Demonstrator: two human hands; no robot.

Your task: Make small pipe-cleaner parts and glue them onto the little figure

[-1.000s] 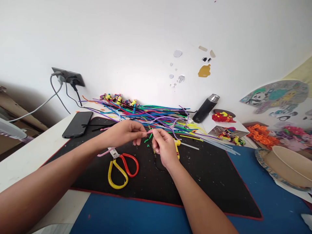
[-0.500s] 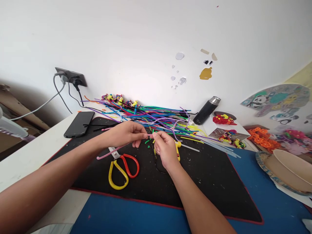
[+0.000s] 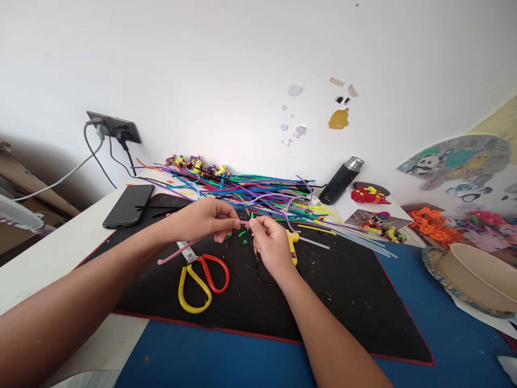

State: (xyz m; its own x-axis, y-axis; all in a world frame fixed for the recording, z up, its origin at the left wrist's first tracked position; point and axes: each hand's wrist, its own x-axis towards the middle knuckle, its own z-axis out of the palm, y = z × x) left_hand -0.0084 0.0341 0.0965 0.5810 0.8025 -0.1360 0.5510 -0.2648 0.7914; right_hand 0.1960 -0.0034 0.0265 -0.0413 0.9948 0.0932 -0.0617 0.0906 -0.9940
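Observation:
A pink pipe cleaner (image 3: pixel 176 254) is pinched between my two hands over the black mat (image 3: pixel 339 302). My left hand (image 3: pixel 210 220) is closed on it, thumb against fingers, with the long pink tail hanging out below the wrist. Close beside, my right hand (image 3: pixel 271 240) grips the other end; a short pink stretch shows between the fingertips. Small green pipe cleaner bits (image 3: pixel 242 233) lie on the mat just under the hands. Below my left hand are scissors (image 3: pixel 195 285) with one yellow and one red handle. Partly behind my right hand lies a yellow glue gun (image 3: pixel 293 247).
Many coloured pipe cleaners (image 3: pixel 258 193) lie heaped along the wall, with small figures (image 3: pixel 196 164) behind. A phone (image 3: pixel 128 206) lies at left. At right are a black flask (image 3: pixel 341 180), clear glue sticks (image 3: pixel 367 242), orange flowers (image 3: pixel 430 226) and a round dish (image 3: pixel 440 275).
The hands stay pinched on the pink pipe cleaner, my fingertips now slightly closer together. The whole view has shifted a little.

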